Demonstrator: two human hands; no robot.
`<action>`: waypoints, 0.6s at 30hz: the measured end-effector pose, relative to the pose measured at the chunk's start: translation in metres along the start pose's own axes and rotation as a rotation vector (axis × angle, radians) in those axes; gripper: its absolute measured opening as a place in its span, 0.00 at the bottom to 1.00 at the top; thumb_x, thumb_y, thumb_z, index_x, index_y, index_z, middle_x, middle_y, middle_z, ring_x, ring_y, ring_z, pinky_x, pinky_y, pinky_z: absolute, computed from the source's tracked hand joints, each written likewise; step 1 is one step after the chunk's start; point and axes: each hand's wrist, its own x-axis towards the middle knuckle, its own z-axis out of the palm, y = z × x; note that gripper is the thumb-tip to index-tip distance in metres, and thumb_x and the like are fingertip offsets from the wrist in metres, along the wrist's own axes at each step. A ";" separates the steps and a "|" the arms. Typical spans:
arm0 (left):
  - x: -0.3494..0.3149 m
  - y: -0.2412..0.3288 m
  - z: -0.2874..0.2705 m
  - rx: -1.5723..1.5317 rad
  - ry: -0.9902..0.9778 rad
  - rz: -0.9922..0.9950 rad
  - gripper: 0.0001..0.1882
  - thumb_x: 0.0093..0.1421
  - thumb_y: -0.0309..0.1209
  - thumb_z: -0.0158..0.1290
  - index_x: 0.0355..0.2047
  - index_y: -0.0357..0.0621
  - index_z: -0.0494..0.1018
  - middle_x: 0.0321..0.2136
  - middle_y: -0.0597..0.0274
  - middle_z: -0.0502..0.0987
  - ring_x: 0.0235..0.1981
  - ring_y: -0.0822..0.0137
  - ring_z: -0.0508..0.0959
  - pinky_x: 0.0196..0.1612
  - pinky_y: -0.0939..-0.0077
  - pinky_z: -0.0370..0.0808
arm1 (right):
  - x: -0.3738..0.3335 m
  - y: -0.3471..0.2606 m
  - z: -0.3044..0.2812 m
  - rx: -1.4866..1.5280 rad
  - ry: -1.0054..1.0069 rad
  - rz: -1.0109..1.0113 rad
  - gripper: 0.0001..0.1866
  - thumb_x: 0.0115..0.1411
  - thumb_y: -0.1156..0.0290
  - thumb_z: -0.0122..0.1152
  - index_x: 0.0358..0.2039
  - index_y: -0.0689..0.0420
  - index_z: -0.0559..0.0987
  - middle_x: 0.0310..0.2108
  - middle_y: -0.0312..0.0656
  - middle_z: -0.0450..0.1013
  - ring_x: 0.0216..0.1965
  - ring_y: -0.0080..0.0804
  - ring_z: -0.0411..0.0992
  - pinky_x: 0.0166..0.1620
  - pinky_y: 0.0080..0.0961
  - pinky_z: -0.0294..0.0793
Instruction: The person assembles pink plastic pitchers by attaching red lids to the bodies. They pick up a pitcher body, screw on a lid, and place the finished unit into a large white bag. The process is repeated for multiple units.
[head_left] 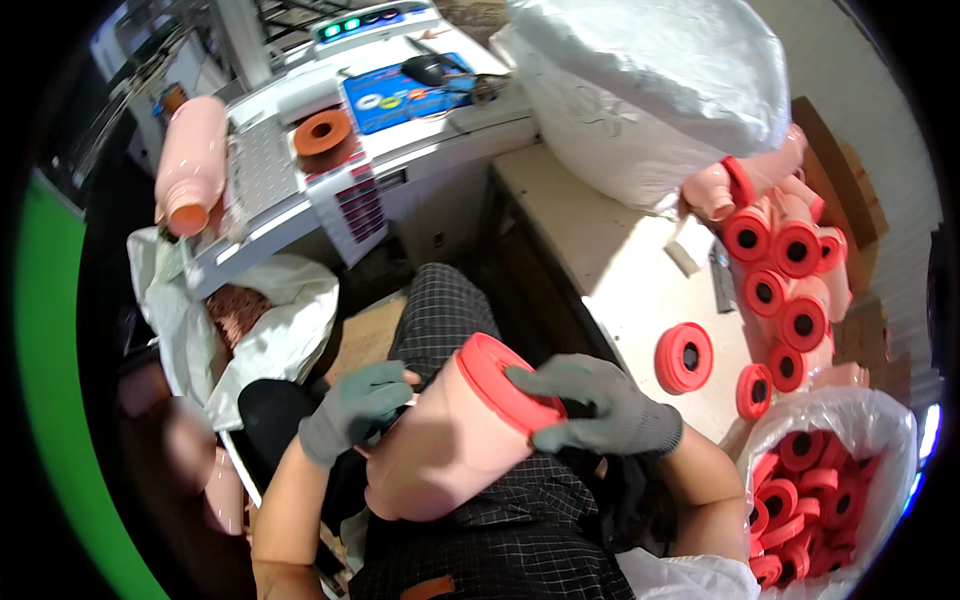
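A large pink plastic bottle lies tilted over my lap, with a red ring-shaped cap on its upper right end. My right hand, in a grey-green glove, is closed on the red cap, thumb and fingers at its rim. My left hand, gloved the same way, is curled against the bottle's left side. A small pale bit shows by its fingertips, too small to name. The bottle's lower left end is partly in shadow, and my palms are hidden.
A bench on the right bears a big white bag, several capped pink bottles and a loose red cap. Below sits a bag of red caps. At the left, a pink bottle and orange tape roll lie on a white machine.
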 end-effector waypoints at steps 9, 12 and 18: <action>0.025 0.026 -0.007 -0.836 -0.093 -0.874 0.12 0.63 0.32 0.60 0.44 0.37 0.80 0.33 0.58 0.80 0.33 0.71 0.81 0.36 0.71 0.79 | 0.010 -0.024 -0.008 0.012 -0.069 -0.026 0.40 0.50 0.56 0.80 0.60 0.64 0.74 0.45 0.49 0.78 0.47 0.44 0.77 0.53 0.37 0.75; 0.018 0.050 0.013 -0.445 0.100 -0.475 0.13 0.65 0.34 0.58 0.43 0.35 0.80 0.31 0.59 0.80 0.32 0.72 0.80 0.36 0.72 0.77 | 0.007 -0.020 0.002 0.102 0.055 0.497 0.45 0.54 0.52 0.77 0.65 0.66 0.69 0.53 0.53 0.76 0.53 0.40 0.77 0.57 0.31 0.75; -0.002 0.013 -0.001 -0.108 0.033 -0.067 0.12 0.60 0.29 0.61 0.44 0.40 0.80 0.37 0.55 0.80 0.34 0.60 0.82 0.38 0.70 0.79 | 0.007 -0.003 0.007 0.028 -0.019 0.142 0.39 0.54 0.56 0.78 0.62 0.63 0.75 0.45 0.49 0.78 0.45 0.39 0.78 0.49 0.31 0.76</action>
